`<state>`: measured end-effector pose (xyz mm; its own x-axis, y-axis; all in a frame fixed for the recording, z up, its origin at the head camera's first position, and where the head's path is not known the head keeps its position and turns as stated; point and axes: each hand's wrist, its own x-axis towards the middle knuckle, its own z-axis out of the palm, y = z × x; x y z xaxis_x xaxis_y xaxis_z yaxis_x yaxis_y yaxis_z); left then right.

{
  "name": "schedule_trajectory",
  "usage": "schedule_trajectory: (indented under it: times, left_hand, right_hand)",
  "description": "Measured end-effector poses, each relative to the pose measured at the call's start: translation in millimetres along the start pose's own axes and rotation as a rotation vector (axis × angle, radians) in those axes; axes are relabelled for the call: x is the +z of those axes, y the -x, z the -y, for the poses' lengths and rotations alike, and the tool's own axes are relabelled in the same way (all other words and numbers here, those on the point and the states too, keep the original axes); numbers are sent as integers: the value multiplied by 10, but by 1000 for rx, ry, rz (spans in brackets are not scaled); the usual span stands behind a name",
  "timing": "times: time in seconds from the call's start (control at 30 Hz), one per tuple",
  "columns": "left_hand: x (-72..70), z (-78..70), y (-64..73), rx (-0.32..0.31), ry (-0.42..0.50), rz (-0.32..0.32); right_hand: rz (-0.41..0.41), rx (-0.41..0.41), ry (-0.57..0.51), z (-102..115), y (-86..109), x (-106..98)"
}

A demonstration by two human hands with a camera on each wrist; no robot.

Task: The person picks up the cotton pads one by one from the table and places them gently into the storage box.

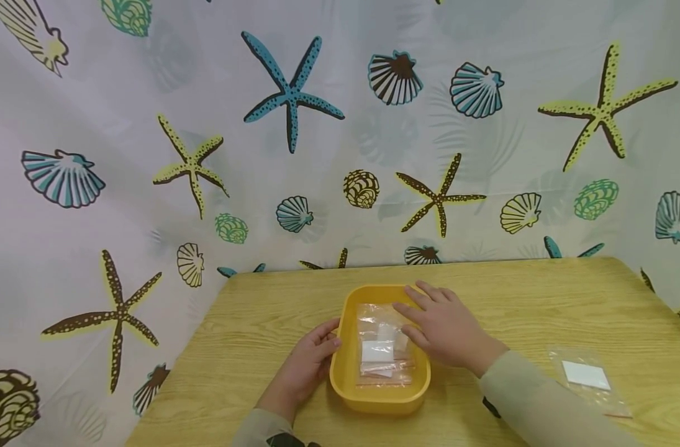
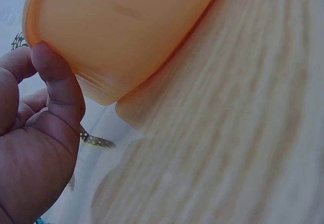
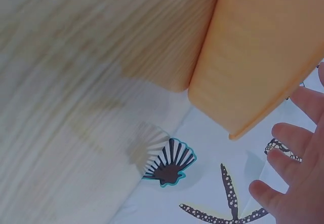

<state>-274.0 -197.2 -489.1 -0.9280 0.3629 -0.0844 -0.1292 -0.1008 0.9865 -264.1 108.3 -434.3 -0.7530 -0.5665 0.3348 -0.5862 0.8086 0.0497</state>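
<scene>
A yellow plastic bin [image 1: 381, 406] stands on the wooden table, with several clear zip bags [image 1: 384, 379] holding white pieces lying inside. My left hand [image 1: 305, 363] grips the bin's left rim; the left wrist view shows the thumb [image 2: 53, 72] against the wall at the rim. Over the right rim extends my right hand [image 1: 451, 326], fingers spread and straight, partly covering the bags from the head view. In the right wrist view, the right hand's fingers [image 3: 291, 135] are apart beside the rim of the bin [image 3: 253, 57], pinching nothing.
Another clear zip bag with a white rectangle [image 1: 585, 375] lies on the table [image 1: 278, 304] to the right, beyond the right sleeve. A curtain [image 1: 340, 124] printed with shells and starfish hangs behind the table and along its sides.
</scene>
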Motion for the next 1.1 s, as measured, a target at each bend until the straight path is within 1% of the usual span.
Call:
schedule_trajectory:
  times: [0.23,0.37,0.5,0.6,0.83,0.9,1.1]
  left_hand:
    - [9,-19,3,8,-5,-5]
    - [12,-28,5,1,-9,-16]
    - [20,-24,5,6,-6,-21]
    - [22,-13,-3,11,-3,-12]
    - [23,-19,-14,15,6,-3]
    - [19,-24,-13,12,6,-4]
    - [4,-25,-5,-29,4,-15]
  right_hand:
    - [-2,2,15,-93,129,-29]
    - [-24,-13,7,-147,226,-42]
    - [-30,-19,7,-204,340,-72]
    - [-26,-18,11,-257,437,-101]
    - [2,13,6,-404,695,-177]
    - [3,18,3,-445,762,-199]
    - [1,17,-8,-548,943,-244]
